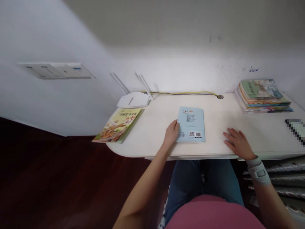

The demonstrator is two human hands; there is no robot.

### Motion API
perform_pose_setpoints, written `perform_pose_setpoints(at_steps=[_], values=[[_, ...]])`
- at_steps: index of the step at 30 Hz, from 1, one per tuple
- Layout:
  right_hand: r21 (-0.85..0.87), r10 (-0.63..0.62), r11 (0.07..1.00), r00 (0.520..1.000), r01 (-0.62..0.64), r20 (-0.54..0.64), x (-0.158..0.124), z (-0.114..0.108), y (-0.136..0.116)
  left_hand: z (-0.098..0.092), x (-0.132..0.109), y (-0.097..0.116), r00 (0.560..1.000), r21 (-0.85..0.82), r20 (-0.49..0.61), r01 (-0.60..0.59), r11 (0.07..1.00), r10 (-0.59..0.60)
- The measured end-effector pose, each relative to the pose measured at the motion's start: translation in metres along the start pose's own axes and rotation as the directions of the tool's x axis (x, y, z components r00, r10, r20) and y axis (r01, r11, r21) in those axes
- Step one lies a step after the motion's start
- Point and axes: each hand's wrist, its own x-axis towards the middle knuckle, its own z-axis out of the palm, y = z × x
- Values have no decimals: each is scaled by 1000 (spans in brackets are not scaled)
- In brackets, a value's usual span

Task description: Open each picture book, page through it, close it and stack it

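Observation:
A thin light-blue book with printed text, a QR code and a barcode faces up near the middle of the white desk. My left hand is closed on its left edge, and some fingertips are hidden there. To the right of the book, my right hand rests palm down on the desk with its fingers spread and nothing in it. A greyish wrist band wraps my right wrist. Off to the left, a yellow-green picture book lies at the desk's rounded end, one corner past the edge.
A white router with upright antennas stands at the back left. Yellow and black cables run along the wall to a hole. A stack of books sits at the back right, with a pixelated dark-edged object nearer the right edge.

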Motion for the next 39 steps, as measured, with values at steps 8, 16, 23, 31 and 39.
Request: perform_pose_setpoints(at_steps=[8,16,23,31,39], values=[[-10,29,999,997,-30,-74,12,-20,-34,2,-22,-23,969,348,-15,-226,910,247],[220,-159,964,987,147,35,47,-15,-106,7,-39,-17,984,355,-24,-159,921,179],[233,-174,960,983,157,58,46,-13,-105,-1,-40,-5,994,237,-6,-105,966,109],[247,-170,956,985,156,37,46,-11,-105,1,-35,-2,993,247,-19,-110,963,119],[250,-160,958,986,143,46,47,-12,-106,-23,-38,36,999,-103,44,-17,995,22]])
